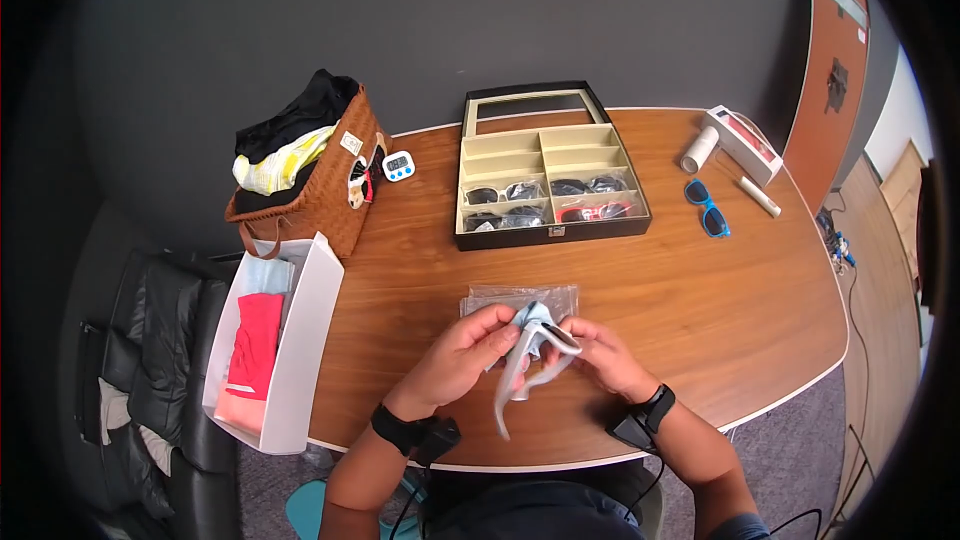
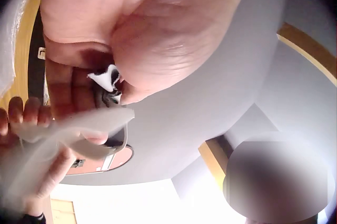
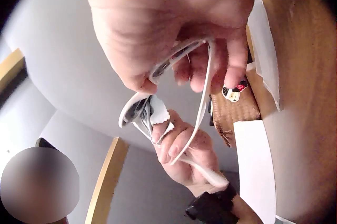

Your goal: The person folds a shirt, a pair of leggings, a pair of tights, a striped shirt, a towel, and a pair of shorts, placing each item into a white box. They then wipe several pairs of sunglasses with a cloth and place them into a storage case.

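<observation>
Over the table's front part, both hands are at a pair of white-framed sunglasses [image 1: 563,340] with dark lenses. My right hand [image 1: 612,364] pinches the frame by one lens, and its thumb lies along the rim in the right wrist view. A light-blue cloth [image 1: 531,314] is bunched in my left hand [image 1: 462,350], whose fingers and thumb pinch it against the other lens [image 3: 138,109]. The unfolded temples point down toward the body. Beneath the hands lie clear plastic sleeves [image 1: 482,300], partly hidden by them.
Behind the sleeves stands an open display case [image 1: 500,146] with several bagged sunglasses. To its right are blue sunglasses [image 1: 713,222], a white cylinder [image 1: 699,150], a white stick [image 1: 760,197] and a box [image 1: 745,148]. A timer [image 1: 398,166], wicker basket [image 1: 335,190] and white cloth box [image 1: 305,360] occupy the left.
</observation>
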Demonstrator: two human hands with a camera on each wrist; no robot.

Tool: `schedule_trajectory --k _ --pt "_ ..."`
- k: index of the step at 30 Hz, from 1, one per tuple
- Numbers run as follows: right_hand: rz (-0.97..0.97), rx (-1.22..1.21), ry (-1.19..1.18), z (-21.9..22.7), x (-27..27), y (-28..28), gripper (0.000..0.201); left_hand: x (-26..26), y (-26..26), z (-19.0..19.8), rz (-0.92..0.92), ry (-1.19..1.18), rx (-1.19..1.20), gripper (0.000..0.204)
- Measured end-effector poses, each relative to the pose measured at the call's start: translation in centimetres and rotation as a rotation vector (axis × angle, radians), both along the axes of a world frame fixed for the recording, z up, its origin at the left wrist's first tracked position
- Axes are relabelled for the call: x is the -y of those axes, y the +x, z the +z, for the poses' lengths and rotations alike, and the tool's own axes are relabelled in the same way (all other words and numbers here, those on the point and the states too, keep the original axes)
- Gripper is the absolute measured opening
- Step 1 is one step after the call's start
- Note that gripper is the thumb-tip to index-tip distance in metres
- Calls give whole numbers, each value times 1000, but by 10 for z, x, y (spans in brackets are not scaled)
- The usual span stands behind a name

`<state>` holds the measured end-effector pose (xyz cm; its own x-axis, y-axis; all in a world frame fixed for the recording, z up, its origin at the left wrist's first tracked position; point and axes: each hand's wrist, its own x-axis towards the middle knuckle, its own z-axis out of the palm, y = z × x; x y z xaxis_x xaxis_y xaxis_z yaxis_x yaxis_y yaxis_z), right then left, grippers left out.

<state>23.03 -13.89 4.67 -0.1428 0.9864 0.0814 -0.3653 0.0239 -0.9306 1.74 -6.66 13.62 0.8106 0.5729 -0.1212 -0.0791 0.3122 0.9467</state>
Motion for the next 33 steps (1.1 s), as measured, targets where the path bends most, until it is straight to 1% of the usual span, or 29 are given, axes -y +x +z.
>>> schedule_trajectory --k 2,3,5,6,7,9,10,12,13,15,16,17,18,19,20,21,23,25,27,28,29,31,33 --pt "232 -164 -179 6 4 1 25 1 4 -4 118 196 -16 23" --pt "189 -206 -301 11 6 -6 30 4 7 -6 117 195 -14 23" --pt "196 -248 -392 9 7 -10 30 13 13 -13 293 406 -56 17" --pt "212 -303 -395 12 7 -12 32 16 20 -19 403 606 -96 14" --pt "214 -302 -396 12 7 -13 32 11 20 -17 367 1033 -200 12" --pt "254 -159 -297 11 6 -14 35 11 26 -32 402 1289 -208 15" --pt "290 -119 -271 5 4 -14 38 9 27 -34 400 1288 -207 15" --pt "306 -118 -287 8 4 -17 40 7 28 -35 469 1412 -265 13" --pt "326 -117 -301 10 4 -18 41 6 29 -37 465 1411 -265 13" --pt "356 -121 -309 11 4 -17 43 4 31 -40 525 1451 -328 11" --pt "348 -92 -304 7 3 -15 45 6 31 -39 481 1429 -328 11" --pt "341 -65 -300 4 3 -14 46 9 31 -39 482 1429 -329 11" --pt "340 -65 -300 2 2 -12 46 12 32 -38 388 1254 -326 13" --pt "337 -7 -244 1 0 -9 49 14 32 -38 296 1078 -321 15" --pt "334 53 -187 0 0 -8 53 9 30 -39 243 1146 -334 17" --pt "335 54 -188 2 1 -10 53 8 28 -41 244 1146 -334 17" --pt "247 -198 -241 6 5 -15 60 7 26 -42 202 1186 -306 16" --pt "270 -199 -248 -1 2 -10 63 16 31 -34 174 999 -239 14" --pt "270 -147 -335 2 4 -10 65 15 32 -31 -24 527 -359 11" --pt "272 -140 -328 -2 3 -12 63 7 31 -39 -109 889 -309 9" --pt "272 -137 -330 0 4 -11 63 6 31 -44 -107 888 -306 9" --pt "139 -248 -391 6 4 -10 59 8 29 -50 -130 1143 -136 9" --pt "129 -293 -375 7 2 -11 56 12 30 -46 -135 1038 -163 8"
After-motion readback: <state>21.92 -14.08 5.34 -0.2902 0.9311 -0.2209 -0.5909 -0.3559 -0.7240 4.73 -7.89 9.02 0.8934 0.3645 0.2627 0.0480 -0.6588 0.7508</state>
